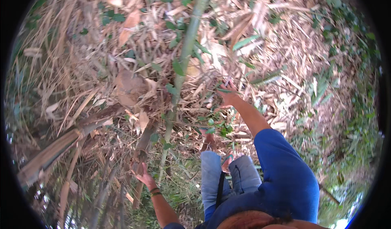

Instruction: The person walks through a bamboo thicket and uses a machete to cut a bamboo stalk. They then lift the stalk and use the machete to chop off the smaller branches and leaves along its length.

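Observation:
My left hand [143,175] is at a brown, dry bamboo stalk [145,141] on the lower left, its fingers curled against the stalk. Dark bands circle that wrist. Farther forward and to the right, my right hand [228,96] reaches low over the dry leaf litter [281,72], its fingers apart. Thin twigs and a narrow green leaf lie by its fingertips; I see nothing firmly held there. Between my hands a green bamboo stem [185,53] runs from the far edge down toward me.
A thick, split bamboo piece [53,152] slants in from the left. A rounded brown lump [129,86] sits beside the green stem. Small leafy vines [222,127] grow near my sandalled feet [228,161]. Green undergrowth [346,106] borders the right side, and dry stalks [53,45] the left.

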`<state>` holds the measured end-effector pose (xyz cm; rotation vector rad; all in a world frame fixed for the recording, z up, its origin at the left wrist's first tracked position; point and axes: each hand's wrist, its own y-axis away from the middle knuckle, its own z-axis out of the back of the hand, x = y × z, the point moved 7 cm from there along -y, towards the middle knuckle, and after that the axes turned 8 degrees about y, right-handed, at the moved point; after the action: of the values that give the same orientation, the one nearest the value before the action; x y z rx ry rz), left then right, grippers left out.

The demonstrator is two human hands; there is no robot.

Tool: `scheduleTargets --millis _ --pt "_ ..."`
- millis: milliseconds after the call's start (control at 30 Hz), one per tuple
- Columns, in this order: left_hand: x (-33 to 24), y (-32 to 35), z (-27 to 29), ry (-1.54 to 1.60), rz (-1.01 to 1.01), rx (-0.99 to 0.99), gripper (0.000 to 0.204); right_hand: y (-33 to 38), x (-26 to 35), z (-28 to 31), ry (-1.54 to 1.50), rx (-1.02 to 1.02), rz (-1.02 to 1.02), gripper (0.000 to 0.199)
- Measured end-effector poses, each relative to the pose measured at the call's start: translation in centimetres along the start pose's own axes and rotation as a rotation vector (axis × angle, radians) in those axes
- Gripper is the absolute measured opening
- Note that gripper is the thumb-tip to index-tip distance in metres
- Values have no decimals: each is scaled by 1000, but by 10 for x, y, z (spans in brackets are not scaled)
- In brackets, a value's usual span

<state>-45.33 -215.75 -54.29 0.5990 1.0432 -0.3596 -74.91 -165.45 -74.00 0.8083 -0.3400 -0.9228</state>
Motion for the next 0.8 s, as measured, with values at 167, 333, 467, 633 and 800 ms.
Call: scheduleTargets --millis 167,333,467,633,800 --pt "-13 10 9 -122 55 -14 61 -10 13 10 19 8 32 101" --pt "-26 14 -9 -125 63 -6 62 0 8 19 52 103 25 99" --pt "-18 15 -2 -155 69 -14 66 13 12 36 -12 194 -8 96" --pt "-6 16 24 -312 201 -157 78 24 42 61 -210 350 51 88" --pt "-10 12 5 -383 51 -13 81 68 70 114 -234 85 220 73"
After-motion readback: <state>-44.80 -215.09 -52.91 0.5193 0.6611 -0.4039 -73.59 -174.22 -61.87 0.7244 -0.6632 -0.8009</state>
